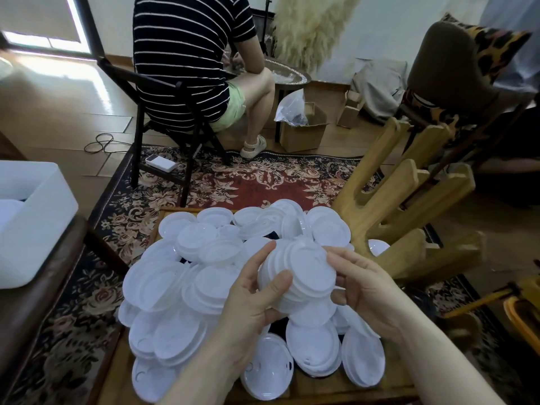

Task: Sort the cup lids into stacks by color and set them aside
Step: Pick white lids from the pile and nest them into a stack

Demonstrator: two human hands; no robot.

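Left hand, right hand bare; forearms bare, no sleeves, rings or watch visible.

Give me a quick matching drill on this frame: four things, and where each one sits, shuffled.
Things
1. stack of white lids
2. white bin
3. cardboard box
4. wooden rack

Places
A. on the floor beyond the rug, by the seated person
B. at the left edge, on a dark surface
C. held between the left hand and right hand
D. right of the lid pile

Pairs: 1-C, 2-B, 3-A, 4-D
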